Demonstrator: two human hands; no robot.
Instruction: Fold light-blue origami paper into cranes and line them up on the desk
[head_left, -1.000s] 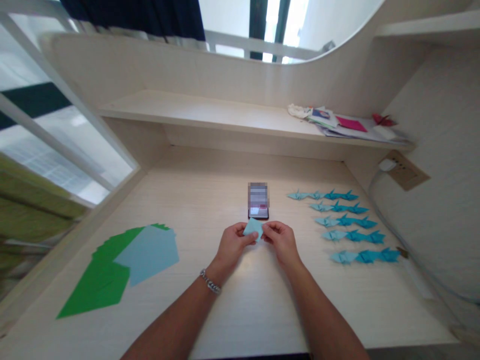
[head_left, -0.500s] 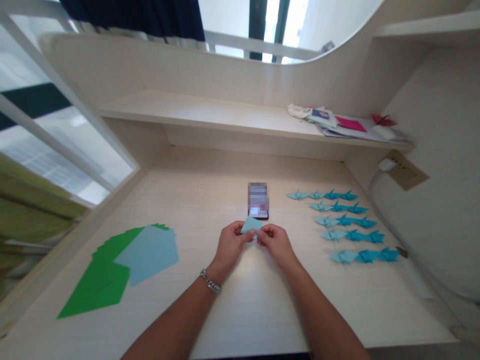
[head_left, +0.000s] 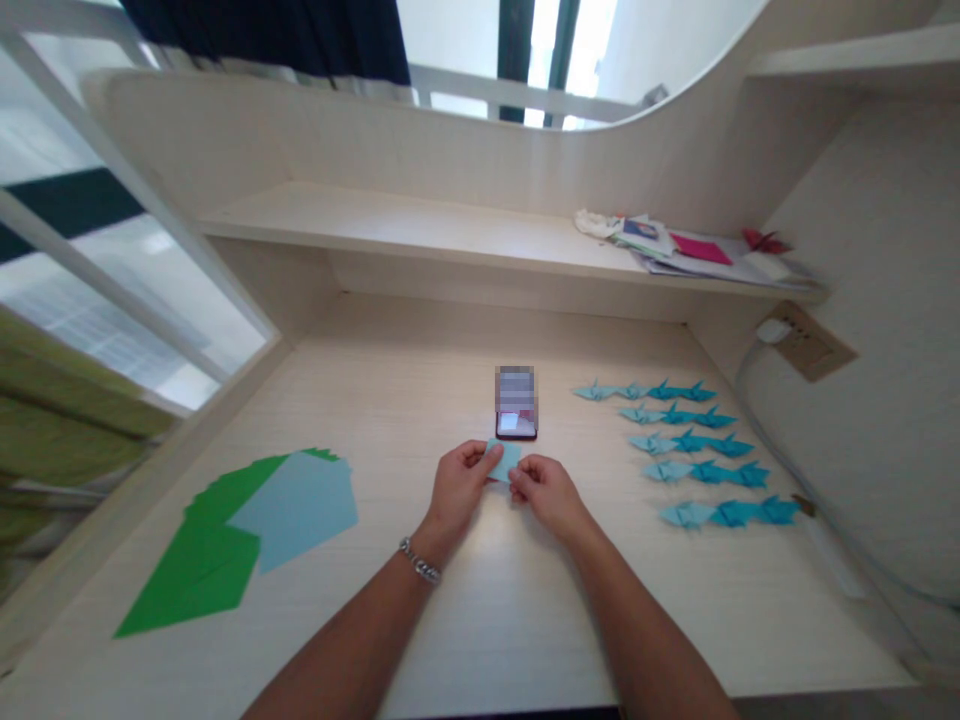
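Note:
A small folded piece of light blue paper (head_left: 504, 460) is pinched between both my hands just above the desk's middle. My left hand (head_left: 459, 484), with a metal bracelet at its wrist, grips the paper's left side with closed fingers. My right hand (head_left: 547, 492) is closed on the paper's right lower edge. A phone (head_left: 516, 404) lies flat on the desk right behind the paper.
Several blue folded paper cranes (head_left: 690, 445) lie in rows at the right. Flat green and light blue sheets (head_left: 247, 525) lie at the left. A shelf (head_left: 420, 225) runs along the back with papers (head_left: 690, 248) at its right end. A wall socket (head_left: 806, 340) with a cable is at far right.
Both hands have shifted a little to the left and lower toward the desk, turning the paper; it now shows as a smaller, flatter piece between the fingers.

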